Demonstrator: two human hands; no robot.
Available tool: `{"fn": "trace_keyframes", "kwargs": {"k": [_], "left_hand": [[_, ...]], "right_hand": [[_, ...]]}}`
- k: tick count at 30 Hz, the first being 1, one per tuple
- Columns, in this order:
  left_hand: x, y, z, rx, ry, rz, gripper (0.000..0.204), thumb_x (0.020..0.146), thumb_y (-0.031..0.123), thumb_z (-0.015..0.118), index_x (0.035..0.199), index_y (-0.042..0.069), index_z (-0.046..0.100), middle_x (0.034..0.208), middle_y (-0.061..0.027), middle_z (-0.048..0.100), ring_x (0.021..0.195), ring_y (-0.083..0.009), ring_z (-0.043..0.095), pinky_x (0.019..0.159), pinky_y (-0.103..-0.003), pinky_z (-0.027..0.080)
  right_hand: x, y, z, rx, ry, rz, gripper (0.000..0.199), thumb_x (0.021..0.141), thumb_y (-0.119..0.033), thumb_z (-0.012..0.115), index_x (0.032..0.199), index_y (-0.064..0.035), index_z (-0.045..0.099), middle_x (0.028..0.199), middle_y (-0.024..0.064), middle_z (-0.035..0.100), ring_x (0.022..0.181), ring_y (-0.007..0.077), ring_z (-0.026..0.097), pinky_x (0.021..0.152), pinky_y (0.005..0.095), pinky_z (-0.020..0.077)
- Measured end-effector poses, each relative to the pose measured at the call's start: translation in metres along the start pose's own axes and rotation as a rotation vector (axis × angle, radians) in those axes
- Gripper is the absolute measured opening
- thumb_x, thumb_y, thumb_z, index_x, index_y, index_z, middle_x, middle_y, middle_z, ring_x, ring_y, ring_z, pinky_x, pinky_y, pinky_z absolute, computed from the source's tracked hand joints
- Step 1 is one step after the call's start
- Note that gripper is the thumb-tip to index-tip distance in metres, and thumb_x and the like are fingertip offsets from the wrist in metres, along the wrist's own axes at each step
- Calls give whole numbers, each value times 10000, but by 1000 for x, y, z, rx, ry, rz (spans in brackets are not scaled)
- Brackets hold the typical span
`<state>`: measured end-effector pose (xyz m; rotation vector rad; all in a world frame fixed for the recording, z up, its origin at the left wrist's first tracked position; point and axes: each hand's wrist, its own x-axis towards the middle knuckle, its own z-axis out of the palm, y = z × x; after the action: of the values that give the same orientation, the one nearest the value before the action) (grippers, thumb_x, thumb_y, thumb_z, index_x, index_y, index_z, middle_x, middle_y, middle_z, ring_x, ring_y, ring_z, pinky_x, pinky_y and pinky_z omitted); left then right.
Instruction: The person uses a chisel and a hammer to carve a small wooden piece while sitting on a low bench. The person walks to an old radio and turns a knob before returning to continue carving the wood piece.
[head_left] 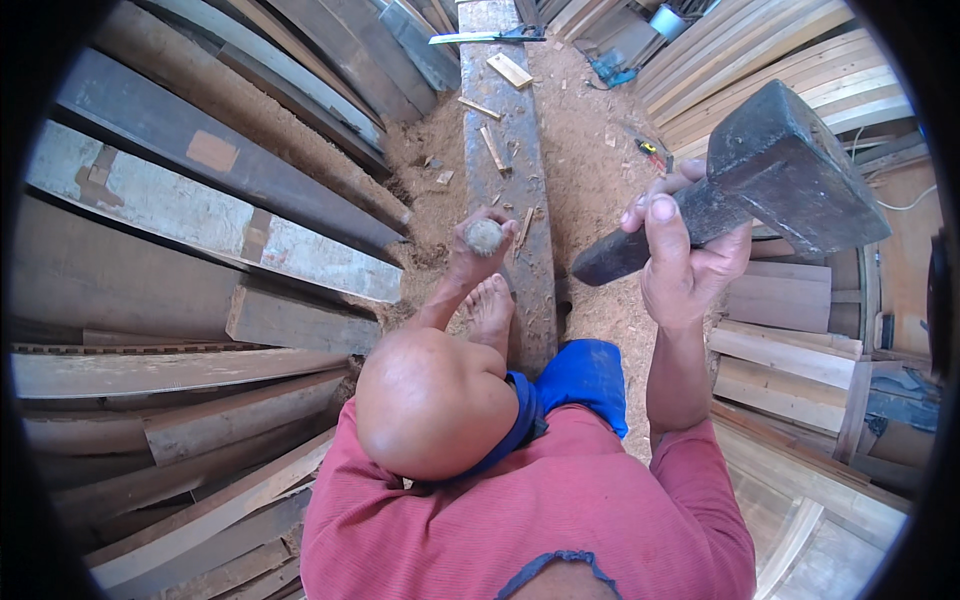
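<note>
My right hand (688, 262) is closed around the handle of a dark wooden mallet (795, 165). Its blocky head is raised at the right, and the handle points down to the left. Below and to the left, my left hand (470, 262) grips a chisel by its handle (484, 237), seen from its round, worn butt end. The hand hides the blade. Underneath lies a long, worn timber beam (535, 300), with my bare foot (489, 318) resting on it close to the left hand. Mallet and chisel are apart.
Farther along the beam lie wood chips, a small pale block (510, 70) and a handsaw (488, 37). Sawdust (585, 150) covers the ground. Stacked boards lean at the left (180, 200) and right (790, 65). A small yellow-and-black tool (648, 149) lies at right.
</note>
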<state>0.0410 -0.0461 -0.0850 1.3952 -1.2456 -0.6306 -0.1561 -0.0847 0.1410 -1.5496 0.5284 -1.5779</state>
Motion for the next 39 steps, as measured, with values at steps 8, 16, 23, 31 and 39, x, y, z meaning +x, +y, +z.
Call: {"fn": "trace_keyframes", "kwargs": {"k": [8,16,23,31,39], "left_hand": [[10,3,-14,48,37,-13,119,845,128,703,835,40,624,736,-39,610,670,-104,554,630,-272,472],[1,-11,-5,44,-9,-11,132,822,135,718,859,42,633,754,-51,620,695,-117,573,650,-276,478],[22,-6,-20,-22,-291,-27,138,829,128,718,897,51,625,754,-5,616,716,-88,578,652,-242,483],[32,-42,-9,-298,259,-213,65,895,104,644,896,54,603,726,8,599,630,-40,546,552,-217,466],[34,-13,-23,-166,-55,-186,93,891,88,627,956,36,587,759,-1,586,677,-71,572,620,-241,495]], "right_hand": [[22,1,30,121,4,-74,116,910,-3,558,1022,-10,528,750,82,584,644,140,574,553,295,491],[-38,92,-13,-1091,-943,523,282,789,-221,688,942,-21,560,839,228,645,823,431,631,739,490,498],[-43,84,-14,-526,-546,505,359,785,-170,662,1088,-1,571,738,196,629,705,328,659,663,417,501],[-34,47,-6,-233,-414,793,305,828,-70,663,1110,3,573,750,-3,571,655,61,516,567,249,446],[-35,31,-11,-199,-229,684,251,839,-23,651,1070,2,557,762,6,587,643,50,547,571,229,471]]}}
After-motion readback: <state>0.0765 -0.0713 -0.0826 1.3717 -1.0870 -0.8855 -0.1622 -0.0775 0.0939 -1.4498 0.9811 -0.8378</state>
